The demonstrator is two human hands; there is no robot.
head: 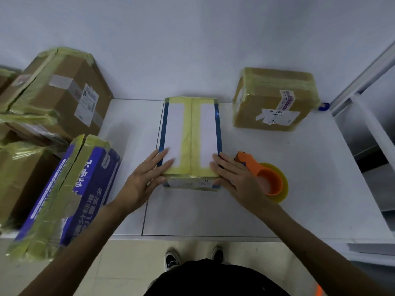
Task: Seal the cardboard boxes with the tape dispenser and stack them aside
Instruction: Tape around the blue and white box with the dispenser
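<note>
Cardboard box (190, 136) glossy yellow tape; dispenser (269, 177) orange plastic; table (310, 189) matt white

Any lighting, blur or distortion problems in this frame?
Head view: dim, cool, even light with soft shadows left of the tape-sealed white-and-blue cardboard box; mild overall softness, no harsh glare; wide-angle distortion tilts the stacked brown cardboard boxes at the left edge.

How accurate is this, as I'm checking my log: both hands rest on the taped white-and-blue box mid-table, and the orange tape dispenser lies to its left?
One slip: the head view shows the orange tape dispenser lying to the right of the white-and-blue box, by the right hand. The left hand and right hand do rest on that box mid-table.
</note>
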